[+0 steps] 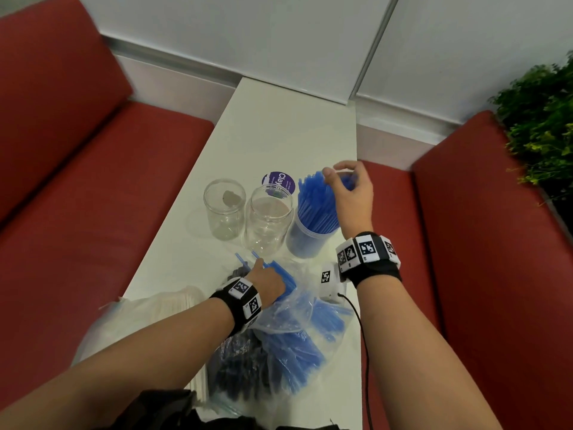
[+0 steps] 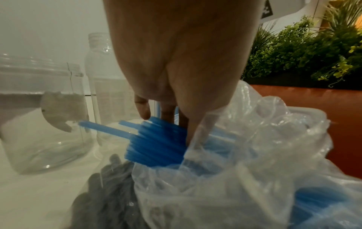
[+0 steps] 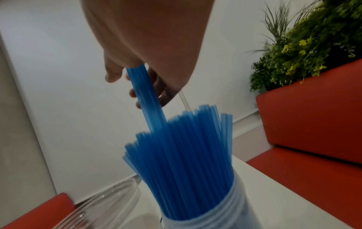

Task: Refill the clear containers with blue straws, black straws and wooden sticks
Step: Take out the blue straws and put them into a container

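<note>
Three clear containers stand in a row on the white table (image 1: 279, 125). The left jar (image 1: 224, 209) and the middle jar (image 1: 269, 225) hold no straws. The right jar (image 1: 310, 240) is packed with upright blue straws (image 3: 186, 162). Above it my right hand (image 1: 344, 181) pinches a few blue straws (image 3: 145, 93) whose lower ends reach into the packed bunch. My left hand (image 1: 266, 280) reaches into the mouth of a clear plastic bag (image 2: 245, 155) and grips a bunch of blue straws (image 2: 156, 142). A bag of black straws (image 1: 242, 367) lies beside it, and a bag of pale sticks (image 1: 173, 305) to the left.
A round purple disc (image 1: 278, 181) lies behind the jars. A white device (image 1: 328, 280) with a black cable sits by the right jar. Red benches (image 1: 93, 181) flank the narrow table, a white wall closes its far end, and green plants (image 1: 542, 125) stand at the right.
</note>
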Available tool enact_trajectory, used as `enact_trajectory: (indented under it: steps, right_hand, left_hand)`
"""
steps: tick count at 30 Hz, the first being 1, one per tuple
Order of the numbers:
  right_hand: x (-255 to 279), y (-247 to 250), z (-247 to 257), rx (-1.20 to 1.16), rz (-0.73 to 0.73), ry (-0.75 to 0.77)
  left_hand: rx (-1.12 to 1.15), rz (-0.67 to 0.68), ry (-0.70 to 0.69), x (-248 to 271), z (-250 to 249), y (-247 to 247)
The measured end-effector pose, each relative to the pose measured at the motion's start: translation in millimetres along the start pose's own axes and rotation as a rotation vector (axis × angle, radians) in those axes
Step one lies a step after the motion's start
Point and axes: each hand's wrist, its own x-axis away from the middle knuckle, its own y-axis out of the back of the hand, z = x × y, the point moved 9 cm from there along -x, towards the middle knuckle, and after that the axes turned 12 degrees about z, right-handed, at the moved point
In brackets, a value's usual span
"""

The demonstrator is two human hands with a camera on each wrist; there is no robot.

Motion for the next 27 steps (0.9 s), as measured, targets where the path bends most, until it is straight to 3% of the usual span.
enact_trajectory:
  steps: [3,5,8,10,13,16,19,21,22,25,27]
  right_hand:
    - [4.6,11.7,28.8,0.118,-0.121,0.179]
    - [5.7,0.9,33.9,0.332,-0.067,0.239]
    - [5.9,-34.4,-6.3,0.774,0.259,0.024]
    - [14.7,-43.2,-33.1,0.972,0.388,-0.103]
    - [22.3,-40.8,-34.0,0.977,0.34,-0.07]
    - [29.0,-44.1,-32.7,1.03,0.412,-0.071]
    - [48.2,-33.0,5.0,0.744,0.213,0.224]
    - [66.7,-30.0,7.5,0.488,0.174,0.267]
    - [73.7,-38.0,-3.2,0.398,0.265,0.182]
    - [112.8,-84.3,-61.6,0.415,0.812,-0.232]
    - [138.4,-95.9,-90.5,0.523,0.984,-0.348]
  left_hand:
    - [-0.038,0.029,0.019,6.4,-0.7,5.0]
    - [-0.066,0.061,0.037,9.7,-1.2,7.7]
    - [-0.068,0.054,0.023,14.3,-3.6,12.4]
    - [-0.028,0.028,-0.001,19.8,-4.2,16.2]
    - [-0.005,-0.041,-0.008,27.8,-3.4,25.0]
    - [0.03,-0.005,0.016,31.4,-0.6,24.2]
    - [0.151,0.043,0.011,34.8,4.0,25.3]
    - [0.156,0.076,0.027,38.3,7.4,26.0]
    - [0.161,0.086,0.048,40.7,11.2,26.5]
    - [0.166,0.082,0.101,46.6,21.2,30.5]
    - [0.168,0.073,0.147,51.2,27.8,34.7]
